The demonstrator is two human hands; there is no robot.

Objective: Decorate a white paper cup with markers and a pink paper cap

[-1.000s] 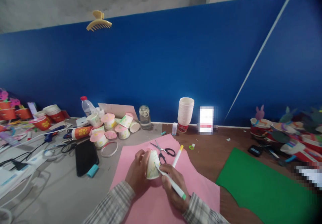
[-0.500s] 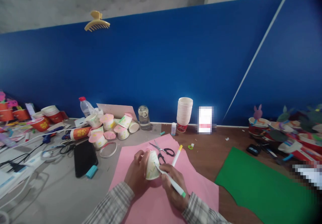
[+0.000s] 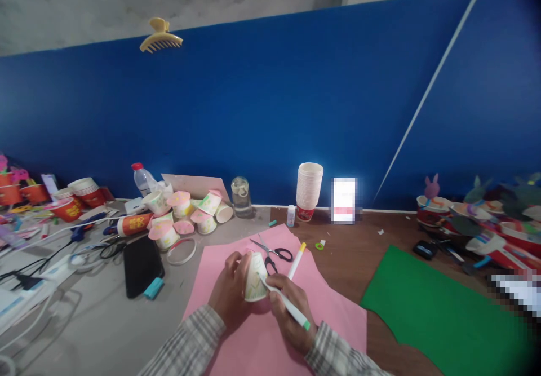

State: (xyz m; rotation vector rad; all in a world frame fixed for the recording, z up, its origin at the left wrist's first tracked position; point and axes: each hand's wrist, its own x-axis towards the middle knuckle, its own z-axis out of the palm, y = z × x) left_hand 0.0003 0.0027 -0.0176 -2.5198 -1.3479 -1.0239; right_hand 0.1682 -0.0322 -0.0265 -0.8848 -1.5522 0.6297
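Low in the middle of the frame, the left hand (image 3: 230, 288) grasps a pale paper cup (image 3: 255, 288) with a printed pattern, fingers wrapped round its left side, the wide rim toward the bottom of the frame and the narrower end toward the top. Just right of it, the right hand (image 3: 291, 314) grips a white marker (image 3: 292, 307) with a green end pointing to the lower right, its tip against the cup's wall. Both sleeves are plaid and come in from the bottom edge. Beneath the hands lie pink sheets (image 3: 253, 345), and on these, just above the right hand, rest scissors (image 3: 274, 251) with black handles and spread blades, next to a yellow-capped marker (image 3: 296, 262). Left of centre, a group of decorated cups (image 3: 165, 235) with pink pieces sits near a black phone (image 3: 142, 266) and a turquoise block (image 3: 153, 288). A glass jar (image 3: 242, 200) stands near the centre, against the blue partition (image 3: 253, 111); right of it are a small white bottle (image 3: 291, 216) and a tall stack of paper cups (image 3: 310, 187). A green sheet (image 3: 422, 297) covers much of the lower right, and a yellow hair clip (image 3: 159, 40) shows in the upper left
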